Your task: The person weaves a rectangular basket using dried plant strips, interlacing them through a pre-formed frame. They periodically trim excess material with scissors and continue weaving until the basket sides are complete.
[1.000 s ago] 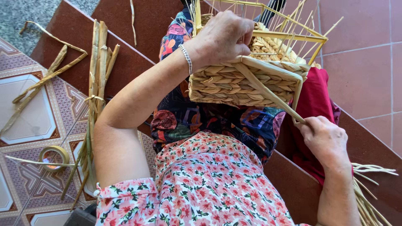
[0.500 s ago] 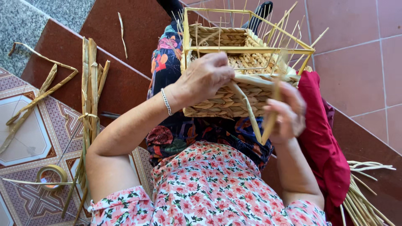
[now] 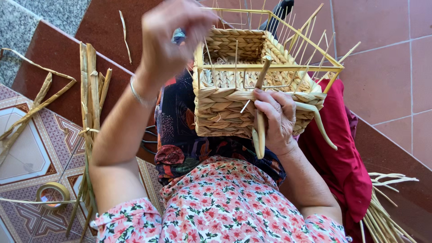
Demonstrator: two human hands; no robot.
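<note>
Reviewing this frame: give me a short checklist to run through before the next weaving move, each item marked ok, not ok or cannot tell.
1. Right hand grips the flat straw weaving strand against the basket's front: ok.
2. Half-woven rectangular straw basket on a yellow wire frame is steadied: cannot tell; only the right hand touches it.
3. Left hand is raised beside the basket, blurred; what it holds: cannot tell.
4. Loose strand end hangs clear at the basket's right corner: ok.
5. Bundle of spare straw strips lies on the floor at the person's left: ok.
</note>
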